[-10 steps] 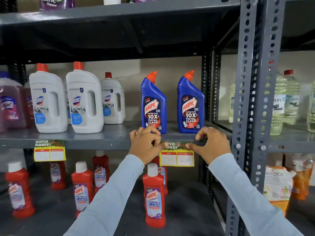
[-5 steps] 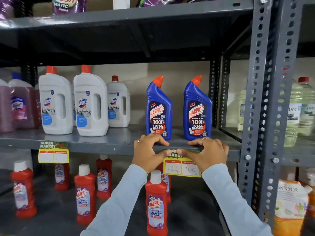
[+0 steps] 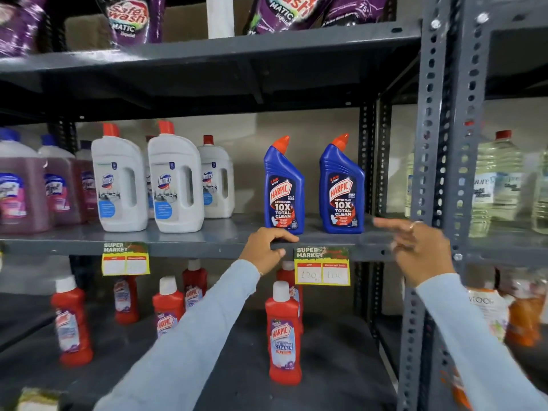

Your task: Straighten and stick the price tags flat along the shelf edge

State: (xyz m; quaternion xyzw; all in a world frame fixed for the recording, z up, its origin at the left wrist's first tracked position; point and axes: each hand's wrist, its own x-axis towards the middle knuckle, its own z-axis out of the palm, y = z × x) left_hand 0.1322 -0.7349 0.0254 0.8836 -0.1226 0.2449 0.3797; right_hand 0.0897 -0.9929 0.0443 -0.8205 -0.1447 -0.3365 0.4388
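Note:
A yellow and green price tag reading 120 and 100 hangs straight from the grey shelf edge, below two blue Harpic bottles. My left hand rests just left of this tag, fingers curled over the shelf lip, holding nothing. My right hand hovers blurred to the right of the tag, fingers spread, off the shelf. A second price tag hangs further left under white Domex bottles.
A perforated grey upright stands right beside my right hand. Red Harpic bottles fill the lower shelf. Pink cleaner bottles stand far left, clear bottles far right, purple pouches on top.
Both hands have let go of the right price tag. My right hand pulled away to the right and up; my left slid left onto the shelf lip. The tag now hangs uncovered.

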